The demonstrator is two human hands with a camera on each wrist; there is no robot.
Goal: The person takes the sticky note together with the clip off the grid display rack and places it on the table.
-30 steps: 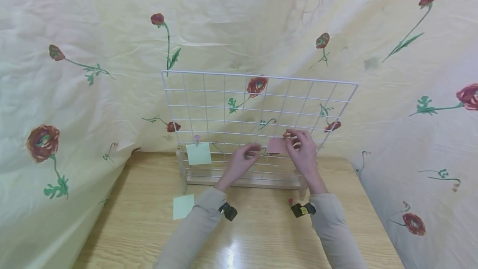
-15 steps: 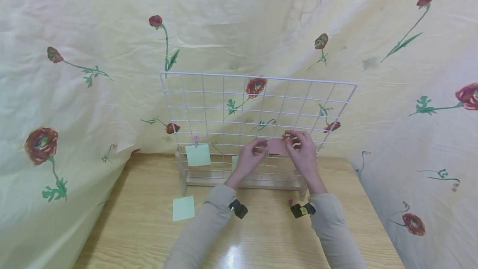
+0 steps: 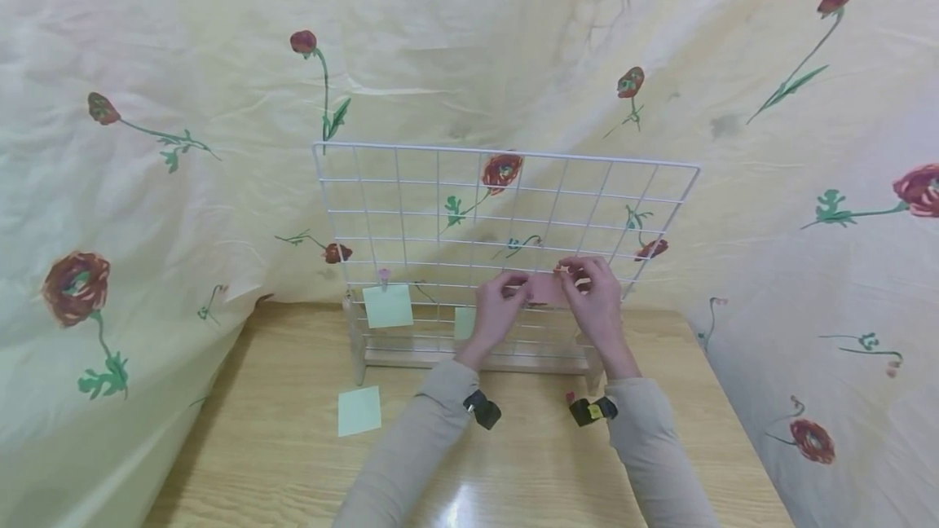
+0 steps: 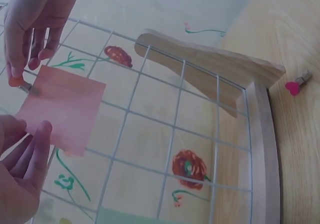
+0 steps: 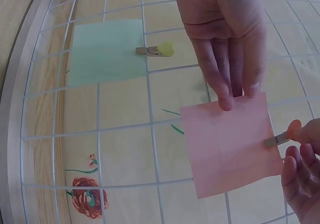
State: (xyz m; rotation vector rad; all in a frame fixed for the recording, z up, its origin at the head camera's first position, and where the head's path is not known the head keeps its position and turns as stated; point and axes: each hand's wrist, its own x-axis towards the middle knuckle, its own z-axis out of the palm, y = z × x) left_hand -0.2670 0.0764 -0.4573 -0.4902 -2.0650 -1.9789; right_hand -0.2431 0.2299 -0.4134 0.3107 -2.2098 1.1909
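Observation:
A square pink paper note (image 5: 225, 144) lies against the white wire grid (image 3: 455, 239). My left hand (image 3: 500, 310) pinches one side edge of it. My right hand (image 3: 596, 300) pinches a small clothespin with an orange top (image 5: 281, 138). The tip of that clothespin overlaps the note's upper edge in the right wrist view. How far it grips the wire behind cannot be seen. In the left wrist view, my left fingers (image 4: 41, 144) lie at the note's edge, with my right hand above at the clothespin.
A green note (image 3: 388, 305) hangs at the grid's left under a pink-purple clip (image 3: 384, 275). Another green note (image 5: 107, 51) hangs by a clothespin with a yellow-green heart (image 5: 165, 49). A loose green note (image 3: 359, 411) and a pink-heart clothespin (image 4: 296, 85) lie on the table.
My left hand has moved right and taken hold of the pink note's edge, uncovering part of the green note behind it. My right hand has stayed at the orange clothespin.

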